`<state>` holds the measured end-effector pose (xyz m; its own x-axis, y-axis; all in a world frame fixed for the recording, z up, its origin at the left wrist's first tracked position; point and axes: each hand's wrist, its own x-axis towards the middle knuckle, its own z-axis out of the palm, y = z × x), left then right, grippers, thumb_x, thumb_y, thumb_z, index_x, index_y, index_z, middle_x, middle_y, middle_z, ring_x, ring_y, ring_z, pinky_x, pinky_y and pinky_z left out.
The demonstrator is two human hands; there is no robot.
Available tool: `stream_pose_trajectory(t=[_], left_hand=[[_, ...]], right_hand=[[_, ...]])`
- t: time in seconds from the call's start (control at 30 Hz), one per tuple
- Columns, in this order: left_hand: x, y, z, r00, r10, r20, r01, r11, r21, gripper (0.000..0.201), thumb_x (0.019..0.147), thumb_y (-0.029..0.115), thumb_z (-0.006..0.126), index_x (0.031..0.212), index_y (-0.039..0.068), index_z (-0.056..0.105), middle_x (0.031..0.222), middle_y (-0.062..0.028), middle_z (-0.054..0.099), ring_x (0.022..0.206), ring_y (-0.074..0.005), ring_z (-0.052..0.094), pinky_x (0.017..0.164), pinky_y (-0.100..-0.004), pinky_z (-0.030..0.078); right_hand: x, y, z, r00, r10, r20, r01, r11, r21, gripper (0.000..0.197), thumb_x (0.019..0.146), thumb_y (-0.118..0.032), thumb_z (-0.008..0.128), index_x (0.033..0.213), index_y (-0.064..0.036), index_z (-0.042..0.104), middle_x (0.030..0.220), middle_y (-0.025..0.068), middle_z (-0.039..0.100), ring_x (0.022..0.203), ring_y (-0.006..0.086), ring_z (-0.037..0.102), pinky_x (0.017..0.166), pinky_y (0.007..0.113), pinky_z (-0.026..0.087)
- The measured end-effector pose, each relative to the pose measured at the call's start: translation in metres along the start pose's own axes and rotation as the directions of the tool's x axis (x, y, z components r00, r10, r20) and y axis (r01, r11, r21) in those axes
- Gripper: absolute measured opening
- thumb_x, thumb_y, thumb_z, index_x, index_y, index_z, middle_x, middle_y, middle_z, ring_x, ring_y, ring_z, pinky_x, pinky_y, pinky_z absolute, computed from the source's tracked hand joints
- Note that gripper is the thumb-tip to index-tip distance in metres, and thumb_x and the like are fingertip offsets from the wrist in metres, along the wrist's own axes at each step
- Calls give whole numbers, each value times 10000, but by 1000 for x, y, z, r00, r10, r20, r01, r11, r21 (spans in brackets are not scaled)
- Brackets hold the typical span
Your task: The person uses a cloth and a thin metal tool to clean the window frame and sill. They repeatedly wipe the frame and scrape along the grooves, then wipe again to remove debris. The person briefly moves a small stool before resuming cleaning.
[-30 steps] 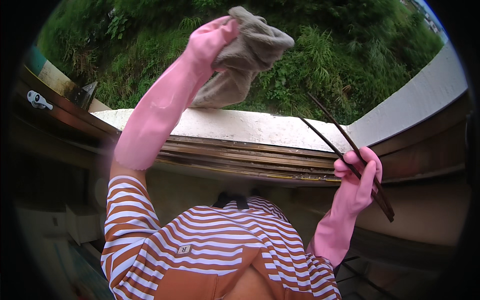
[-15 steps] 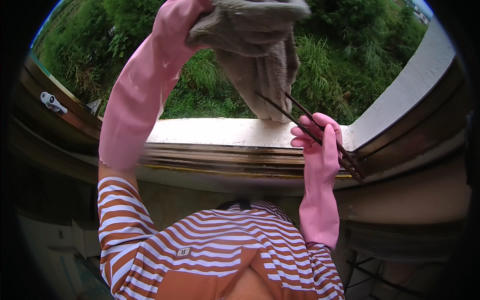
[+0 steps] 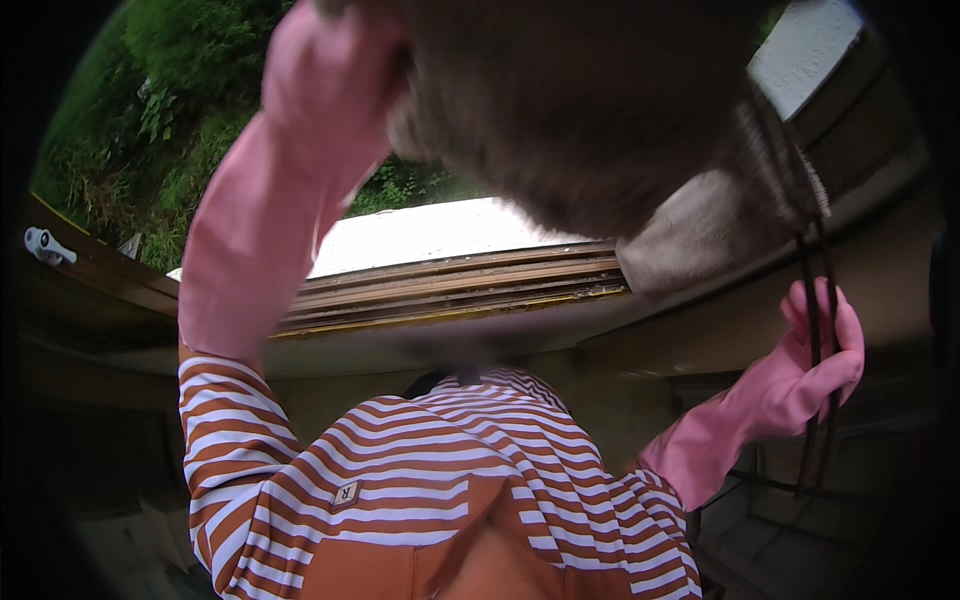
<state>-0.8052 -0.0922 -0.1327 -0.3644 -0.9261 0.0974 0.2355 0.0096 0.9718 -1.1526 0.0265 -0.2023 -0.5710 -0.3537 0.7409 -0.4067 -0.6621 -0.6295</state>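
Observation:
Pink rubber gloves cover both my hands and forearms. My left hand (image 3: 335, 55) is raised at the top of the view, closed on a fuzzy grey-brown cloth (image 3: 560, 120); its fingers are mostly hidden. The cloth is blurred and hangs across the upper middle and right, its lower folds over the window ledge. At the right, my right hand (image 3: 825, 360) grips a pair of long dark chopsticks (image 3: 815, 320). Their upper ends meet the hanging edge of the cloth; whether they pinch it I cannot tell.
The white outer sill (image 3: 410, 240) and brown window tracks (image 3: 450, 285) run in front of me. A white window handle (image 3: 48, 247) sits on the frame at the left. Green bushes (image 3: 190, 110) grow outside. Dark shelving lies in shadow at lower right.
My right hand with the chopsticks has moved right, and the chopsticks now stand nearly upright. The cloth has come closer and swung right, covering much of the opening. My left hand stays raised.

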Motion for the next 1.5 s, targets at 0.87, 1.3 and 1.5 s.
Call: stream_pose_trajectory(t=[0.87,1.3,1.5], left_hand=[[20,-112,143,404,700,589,-899,423,113,624,850,270,841,1336,-42,607,1166,-206,679,1080,-411,672,943,-501,561],[6,-117,92,622,544,563,-617,783,-75,392,1058,102,580,676,132,498,689,-12,626,664,-196,627,796,-431,555],[25,-111,94,659,475,583,-513,851,-112,325,977,38,554,675,148,501,681,13,602,615,-176,569,724,-376,551]], right_hand=[[-24,43,10,767,298,568,-165,947,-274,286,1023,-286,638,983,-16,723,798,146,679,735,353,676,663,446,519],[-81,82,94,864,-96,494,204,964,-171,88,850,-207,772,864,-145,712,807,45,686,744,291,664,721,430,527],[-66,88,97,791,80,606,65,975,-214,138,888,-217,766,875,-112,678,808,73,680,742,309,688,681,425,548]])
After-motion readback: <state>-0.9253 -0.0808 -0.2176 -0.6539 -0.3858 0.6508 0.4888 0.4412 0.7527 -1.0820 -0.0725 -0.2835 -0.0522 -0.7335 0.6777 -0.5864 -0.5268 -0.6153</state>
